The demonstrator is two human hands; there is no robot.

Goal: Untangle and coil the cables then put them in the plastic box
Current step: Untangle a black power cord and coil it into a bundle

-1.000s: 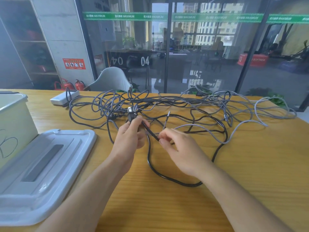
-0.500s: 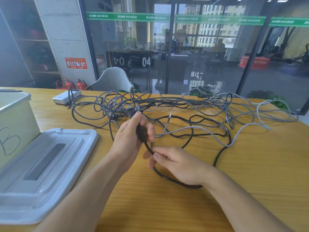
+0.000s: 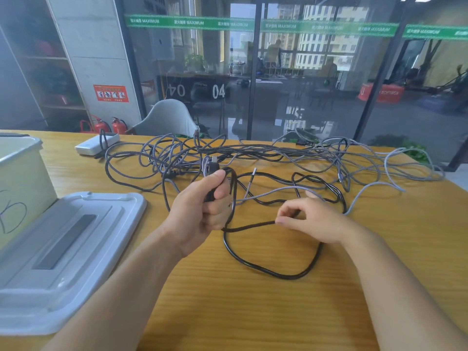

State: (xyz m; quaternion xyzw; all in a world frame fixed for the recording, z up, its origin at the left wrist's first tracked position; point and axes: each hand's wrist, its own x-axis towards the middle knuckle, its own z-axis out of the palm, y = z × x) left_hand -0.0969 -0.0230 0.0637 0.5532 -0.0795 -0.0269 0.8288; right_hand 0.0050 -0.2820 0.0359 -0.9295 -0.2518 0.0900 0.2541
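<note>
A tangle of grey braided and black cables point(image 3: 266, 158) spreads across the far half of the wooden table point(image 3: 278, 312). My left hand point(image 3: 200, 211) grips the plug end of a black cable point(image 3: 268, 271), with a small loop of it beside the fingers. My right hand point(image 3: 314, 221) pinches the same black cable a little to the right, and the cable sags in a wide loop on the table below both hands. The plastic box point(image 3: 22, 183) stands at the left edge, marked with a handwritten letter.
The box's grey lid point(image 3: 65, 244) lies flat on the table in front of the box. A white power adapter point(image 3: 97, 145) sits at the far left of the cables. Behind the table are a grey chair point(image 3: 167, 117) and a glass wall.
My right hand has slid rightward along the black cable, away from my left hand. My left hand has gathered a loop of cable and lifted slightly.
</note>
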